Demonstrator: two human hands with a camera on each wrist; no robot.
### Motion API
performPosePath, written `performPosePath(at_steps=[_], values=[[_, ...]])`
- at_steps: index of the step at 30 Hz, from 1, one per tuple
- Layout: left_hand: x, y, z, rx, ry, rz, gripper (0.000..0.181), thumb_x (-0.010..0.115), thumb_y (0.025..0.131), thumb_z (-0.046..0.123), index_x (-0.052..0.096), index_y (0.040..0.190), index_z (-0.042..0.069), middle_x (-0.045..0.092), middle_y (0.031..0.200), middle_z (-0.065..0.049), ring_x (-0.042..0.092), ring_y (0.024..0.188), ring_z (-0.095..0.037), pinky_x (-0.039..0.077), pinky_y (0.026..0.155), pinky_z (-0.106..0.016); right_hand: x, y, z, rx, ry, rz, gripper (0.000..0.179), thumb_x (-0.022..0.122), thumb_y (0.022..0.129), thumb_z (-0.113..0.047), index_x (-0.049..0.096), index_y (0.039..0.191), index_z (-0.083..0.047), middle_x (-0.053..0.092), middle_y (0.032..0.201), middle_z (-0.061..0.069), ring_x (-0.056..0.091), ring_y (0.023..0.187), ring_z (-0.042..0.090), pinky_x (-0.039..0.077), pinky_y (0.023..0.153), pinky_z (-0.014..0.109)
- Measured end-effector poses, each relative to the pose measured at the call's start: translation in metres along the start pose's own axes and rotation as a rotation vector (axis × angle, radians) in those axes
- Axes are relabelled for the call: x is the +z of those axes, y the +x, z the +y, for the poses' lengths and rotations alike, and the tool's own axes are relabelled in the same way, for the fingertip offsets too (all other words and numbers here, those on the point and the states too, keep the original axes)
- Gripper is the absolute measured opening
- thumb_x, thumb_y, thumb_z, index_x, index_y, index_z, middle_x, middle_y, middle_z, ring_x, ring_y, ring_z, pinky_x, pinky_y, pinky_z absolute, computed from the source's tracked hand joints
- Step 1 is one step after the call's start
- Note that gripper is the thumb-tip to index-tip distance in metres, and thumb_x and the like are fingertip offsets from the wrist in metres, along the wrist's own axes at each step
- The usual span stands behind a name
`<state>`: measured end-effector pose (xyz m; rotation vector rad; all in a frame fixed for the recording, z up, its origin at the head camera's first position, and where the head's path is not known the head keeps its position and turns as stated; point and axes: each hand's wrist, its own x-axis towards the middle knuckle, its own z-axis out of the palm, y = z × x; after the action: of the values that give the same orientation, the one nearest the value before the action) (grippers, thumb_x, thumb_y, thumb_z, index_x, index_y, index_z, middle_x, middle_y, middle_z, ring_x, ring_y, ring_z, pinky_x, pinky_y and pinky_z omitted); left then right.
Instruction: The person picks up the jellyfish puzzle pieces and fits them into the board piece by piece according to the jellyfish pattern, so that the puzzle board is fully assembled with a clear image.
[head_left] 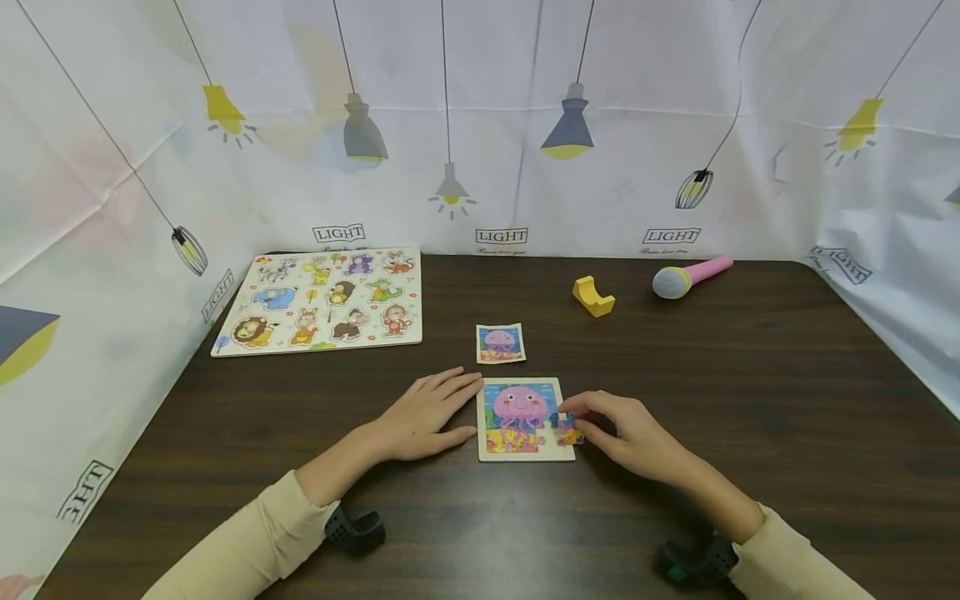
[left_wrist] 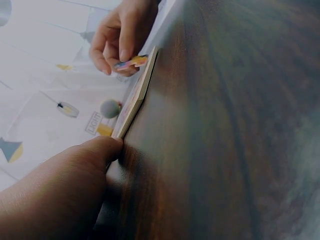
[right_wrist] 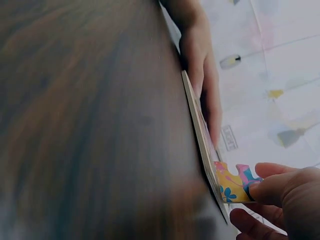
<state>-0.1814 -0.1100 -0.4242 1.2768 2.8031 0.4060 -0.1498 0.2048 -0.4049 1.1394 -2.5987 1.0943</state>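
Note:
A square wooden jellyfish puzzle (head_left: 525, 457) lies on the dark table, most of its picture filled and a bare gap at its lower right corner. My right hand (head_left: 633, 433) pinches a jigsaw piece (right_wrist: 232, 184) between thumb and fingers over the right edge of the puzzle. The piece is yellow, pink and blue with a small blue flower, and stands tilted close over the frame in the right wrist view. Flat on the table, my left hand (head_left: 426, 419) has its fingers extended, with fingertips and thumb at the puzzle's left edge.
Just behind the puzzle lies a small jellyfish picture card (head_left: 500, 344). A large animal puzzle board (head_left: 322, 345) sits at the back left. A yellow curved block (head_left: 593, 297) and a pink toy microphone (head_left: 692, 277) are at the back right, before a lamp-patterned cloth (head_left: 480, 125).

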Motion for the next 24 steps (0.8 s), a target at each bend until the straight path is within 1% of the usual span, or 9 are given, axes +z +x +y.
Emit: performPosePath(at_steps=[9, 17, 24], values=[[0.001, 0.001, 0.0, 0.001, -0.01, 0.002, 0.064, 0.038, 0.095, 0.047, 0.022, 0.147, 0.013, 0.022, 0.15, -0.002, 0.013, 0.138, -0.022, 0.016, 0.107, -0.045, 0.009, 0.004, -0.005, 0.046, 0.041, -0.009, 0.023, 0.06, 0.087, -0.001, 0.063, 0.107, -0.011, 0.063, 0.097, -0.005, 0.057, 0.082, 0.006, 0.05, 0.07, 0.026], [0.0, 0.001, 0.001, -0.002, -0.01, -0.006, 0.064, 0.038, 0.095, 0.047, 0.021, 0.147, 0.013, 0.022, 0.15, -0.002, 0.012, 0.138, -0.022, 0.016, 0.107, -0.045, 0.015, 0.005, -0.009, 0.087, 0.003, 0.017, 0.021, 0.062, 0.086, -0.003, 0.063, 0.105, -0.012, 0.061, 0.092, -0.007, 0.056, 0.082, 0.005, 0.049, 0.071, 0.029], [-0.001, 0.0, 0.001, -0.003, -0.022, -0.001, 0.064, 0.039, 0.095, 0.047, 0.021, 0.147, 0.013, 0.022, 0.15, -0.002, 0.013, 0.138, -0.023, 0.016, 0.107, -0.045, 0.018, 0.007, -0.014, 0.14, -0.01, 0.043, 0.017, 0.066, 0.084, -0.009, 0.062, 0.1, -0.015, 0.057, 0.089, -0.012, 0.056, 0.082, 0.004, 0.048, 0.07, 0.029]])
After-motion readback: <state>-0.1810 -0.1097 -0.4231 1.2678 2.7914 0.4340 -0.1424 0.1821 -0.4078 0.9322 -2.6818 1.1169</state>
